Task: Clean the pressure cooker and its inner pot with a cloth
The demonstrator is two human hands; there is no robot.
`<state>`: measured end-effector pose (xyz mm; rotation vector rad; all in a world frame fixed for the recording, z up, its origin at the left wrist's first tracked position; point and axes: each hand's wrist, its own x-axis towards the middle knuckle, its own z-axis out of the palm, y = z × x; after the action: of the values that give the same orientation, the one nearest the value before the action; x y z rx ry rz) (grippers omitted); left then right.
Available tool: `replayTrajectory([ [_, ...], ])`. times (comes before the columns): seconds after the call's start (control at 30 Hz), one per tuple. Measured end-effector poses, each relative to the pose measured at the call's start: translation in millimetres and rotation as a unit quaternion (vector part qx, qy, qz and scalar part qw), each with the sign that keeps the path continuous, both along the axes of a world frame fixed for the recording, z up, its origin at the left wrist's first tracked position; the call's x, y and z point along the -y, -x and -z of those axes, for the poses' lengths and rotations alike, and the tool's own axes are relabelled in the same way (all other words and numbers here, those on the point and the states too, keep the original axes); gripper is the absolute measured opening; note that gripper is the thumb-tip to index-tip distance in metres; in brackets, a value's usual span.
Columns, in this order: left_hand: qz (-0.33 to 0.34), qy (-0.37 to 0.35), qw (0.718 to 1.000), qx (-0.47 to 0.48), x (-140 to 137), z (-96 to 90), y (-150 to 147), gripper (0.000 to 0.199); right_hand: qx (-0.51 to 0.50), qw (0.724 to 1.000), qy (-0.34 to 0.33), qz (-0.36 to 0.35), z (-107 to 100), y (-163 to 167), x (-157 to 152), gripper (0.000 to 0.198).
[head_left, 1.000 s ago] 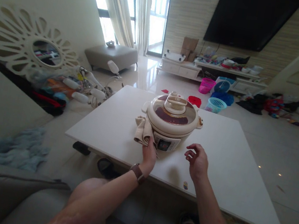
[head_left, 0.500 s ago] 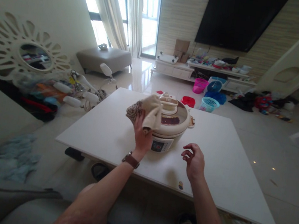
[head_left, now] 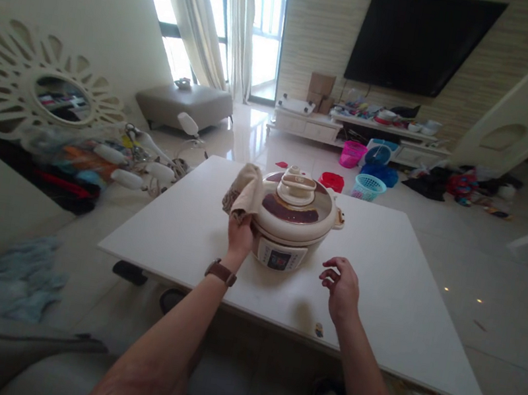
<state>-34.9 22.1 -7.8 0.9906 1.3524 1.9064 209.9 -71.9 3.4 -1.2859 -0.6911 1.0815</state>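
Note:
A cream electric pressure cooker [head_left: 288,231] with a see-through lid and a beige top handle [head_left: 299,185] stands on the white table [head_left: 382,276]. My left hand [head_left: 240,235] is closed on a folded beige cloth [head_left: 245,193] with a patterned underside, against the cooker's left side. The cloth hides most of those fingers and the cooker's left handle. My right hand [head_left: 341,286] hovers over the table to the cooker's right, fingers apart and loosely curled, holding nothing. The cooker's front control panel [head_left: 280,258] faces me.
A small sticker [head_left: 318,330] is at the table's near edge. Beyond the far edge are a red basin [head_left: 331,181], a teal basket [head_left: 369,187] and a pink basket [head_left: 352,153] on the floor. A lamp with several white shades [head_left: 160,172] stands at the left.
My left hand has moved left and slightly down with the cloth, from over the lid's left part to the cooker's left side. The lid shows more fully. My right hand has hardly moved.

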Motion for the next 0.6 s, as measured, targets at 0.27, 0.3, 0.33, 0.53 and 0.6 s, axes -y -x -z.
replayTrajectory([
  [0.27,-0.026,0.061,0.984,0.167,0,12.1,-6,0.03,-0.001,1.0,-0.001,-0.009,1,2,-2,0.025],
  [0.3,-0.025,0.051,0.987,0.152,7,13.3,-13,0.031,-0.001,1.0,-0.001,-0.01,1,2,-2,0.025],
  [0.33,-0.025,0.043,0.989,0.138,14,14.4,-20,0.031,0.0,1.0,-0.001,-0.011,1,2,-2,0.025],
  [0.53,-0.02,0.048,0.988,0.143,51,12.3,-53,0.031,0.01,1.0,0.003,-0.005,1,1,-3,0.024],
  [0.6,-0.013,0.043,0.983,0.179,46,6.8,-48,0.03,0.013,1.0,0.005,-0.006,1,2,-4,0.023],
])
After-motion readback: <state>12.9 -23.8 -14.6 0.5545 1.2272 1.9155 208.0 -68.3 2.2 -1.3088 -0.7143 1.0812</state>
